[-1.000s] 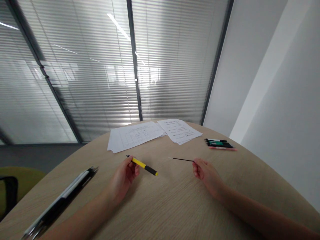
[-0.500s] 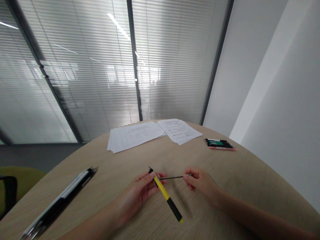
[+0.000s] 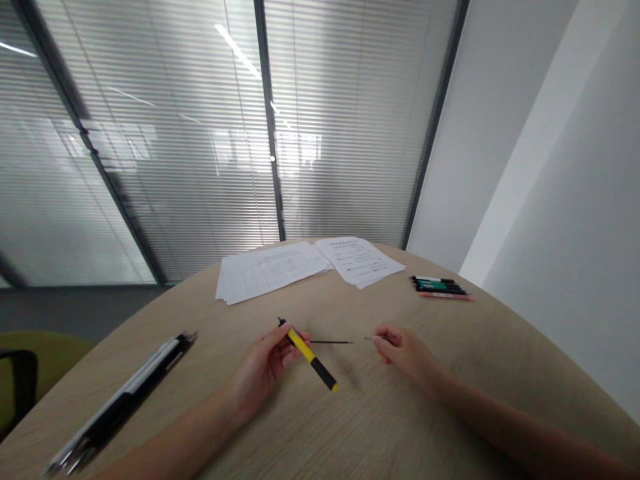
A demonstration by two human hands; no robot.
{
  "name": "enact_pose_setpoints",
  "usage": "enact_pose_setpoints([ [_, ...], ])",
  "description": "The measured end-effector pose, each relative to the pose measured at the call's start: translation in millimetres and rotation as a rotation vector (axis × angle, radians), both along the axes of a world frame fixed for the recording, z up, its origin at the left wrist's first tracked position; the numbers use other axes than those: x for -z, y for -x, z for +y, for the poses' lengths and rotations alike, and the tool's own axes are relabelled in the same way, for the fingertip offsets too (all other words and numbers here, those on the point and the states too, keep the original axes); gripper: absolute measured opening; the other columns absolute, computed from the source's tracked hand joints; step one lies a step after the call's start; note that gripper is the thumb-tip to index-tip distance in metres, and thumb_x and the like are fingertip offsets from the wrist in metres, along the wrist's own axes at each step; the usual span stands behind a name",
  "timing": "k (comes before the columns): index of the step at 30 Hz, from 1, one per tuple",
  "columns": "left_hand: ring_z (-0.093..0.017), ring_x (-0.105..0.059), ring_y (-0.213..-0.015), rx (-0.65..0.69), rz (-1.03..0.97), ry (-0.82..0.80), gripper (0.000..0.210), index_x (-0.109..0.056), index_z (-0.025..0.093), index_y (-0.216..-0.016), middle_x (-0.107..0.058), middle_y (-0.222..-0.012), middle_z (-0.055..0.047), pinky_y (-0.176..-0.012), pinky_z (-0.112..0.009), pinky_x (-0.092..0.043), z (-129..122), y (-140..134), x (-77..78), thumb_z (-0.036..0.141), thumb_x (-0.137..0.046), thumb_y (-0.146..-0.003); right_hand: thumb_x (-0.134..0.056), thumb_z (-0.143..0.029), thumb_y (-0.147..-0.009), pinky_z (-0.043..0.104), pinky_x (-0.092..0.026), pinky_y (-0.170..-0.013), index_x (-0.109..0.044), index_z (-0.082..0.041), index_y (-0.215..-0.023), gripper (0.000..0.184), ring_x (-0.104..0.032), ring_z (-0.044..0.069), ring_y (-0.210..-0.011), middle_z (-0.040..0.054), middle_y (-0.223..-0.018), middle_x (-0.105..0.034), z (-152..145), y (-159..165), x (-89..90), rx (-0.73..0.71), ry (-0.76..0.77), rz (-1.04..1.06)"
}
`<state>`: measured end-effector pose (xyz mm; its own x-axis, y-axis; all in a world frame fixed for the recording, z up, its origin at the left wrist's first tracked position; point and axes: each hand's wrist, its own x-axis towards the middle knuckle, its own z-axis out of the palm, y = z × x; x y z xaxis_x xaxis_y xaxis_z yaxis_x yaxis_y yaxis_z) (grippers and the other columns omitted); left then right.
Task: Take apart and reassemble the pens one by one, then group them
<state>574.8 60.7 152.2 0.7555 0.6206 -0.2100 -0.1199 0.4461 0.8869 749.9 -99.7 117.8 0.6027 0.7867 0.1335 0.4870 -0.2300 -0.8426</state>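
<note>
Over the middle of the table, my left hand (image 3: pixel 265 363) is closed on a yellow and black pen (image 3: pixel 300 343), which slants down to the right. The same hand also holds a thin black refill (image 3: pixel 330 342), which sticks out rightward from behind the pen with its narrow tip bare. Across a small gap, my right hand (image 3: pixel 403 353) is closed in a pinch. From its fingertips a tiny thin greyish piece (image 3: pixel 367 338) points at the refill tip; it is too small to identify surely.
Several black-and-white pens (image 3: pixel 123 400) lie at the left. Printed sheets (image 3: pixel 273 270) and more paper (image 3: pixel 357 260) lie at the far side. Several green, black and pink pens (image 3: pixel 440 288) form a row at the right. A green chair (image 3: pixel 60 367) stands beyond the left edge.
Both hands have shifted slightly away from me, the left also leftward with the pen. The refill, earlier spanning both hands, now ends short of my right fingers, leaving a gap.
</note>
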Motion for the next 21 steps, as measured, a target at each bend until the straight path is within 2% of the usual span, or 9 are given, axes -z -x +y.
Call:
enact_pose_setpoints([
  [3,-0.011,-0.063,-0.063,-0.038,-0.009,-0.019,0.028,-0.062,0.008,-0.067,-0.068,-0.07,-0.01,-0.058,-0.014,-0.051,6.0,-1.4,-0.5,0.012,-0.039,-0.084,-0.048,-0.024,-0.072,0.024,-0.037,-0.056,-0.056,-0.018,-0.069,0.011,-0.05,0.013,-0.06,0.0,-0.064,-0.053,-1.8,-7.0,1.4,-0.006,0.089,-0.351],
  [5,-0.011,-0.063,-0.062,-0.053,-0.006,-0.017,0.029,-0.061,0.008,-0.067,-0.068,-0.07,-0.01,-0.057,-0.014,-0.051,7.4,-2.0,-0.6,0.012,-0.038,-0.084,-0.047,-0.022,-0.074,0.025,-0.039,-0.063,-0.058,-0.018,-0.073,0.012,-0.053,0.014,-0.067,0.0017,-0.073,-0.056,-3.3,-7.7,1.4,-0.053,0.129,-0.47],
  [11,-0.011,-0.063,-0.066,-0.047,0.048,-0.022,0.026,-0.059,0.008,-0.069,-0.068,-0.074,-0.011,-0.06,-0.015,-0.051,5.8,-2.1,1.6,0.013,-0.039,-0.084,-0.047,-0.018,-0.077,0.025,-0.042,-0.067,-0.06,-0.02,-0.085,0.015,-0.056,0.014,-0.075,0.0026,-0.086,-0.058,-4.4,-3.7,1.7,-0.101,0.171,-0.533],
  [18,-0.014,-0.062,-0.077,0.108,0.046,-0.071,0.02,-0.061,0.009,-0.073,-0.067,-0.082,-0.01,-0.071,-0.02,-0.05,6.6,-2.8,6.9,0.016,-0.044,-0.082,-0.049,-0.014,-0.076,0.027,-0.042,-0.072,-0.06,-0.019,-0.085,0.015,-0.053,0.016,-0.081,0.0041,-0.085,-0.057,-3.8,-6.3,4.6,-0.111,0.075,-0.621],
  [21,-0.014,-0.062,-0.077,0.089,0.1,-0.091,0.017,-0.061,0.011,-0.073,-0.067,-0.083,-0.008,-0.069,-0.019,-0.05,4.6,-3.7,6.4,0.016,-0.047,-0.081,-0.05,-0.012,-0.075,0.03,-0.042,-0.075,-0.061,-0.018,-0.085,0.017,-0.052,0.017,-0.083,0.0057,-0.085,-0.057,-3.0,-7.3,7.1,-0.121,0.044,-0.695],
])
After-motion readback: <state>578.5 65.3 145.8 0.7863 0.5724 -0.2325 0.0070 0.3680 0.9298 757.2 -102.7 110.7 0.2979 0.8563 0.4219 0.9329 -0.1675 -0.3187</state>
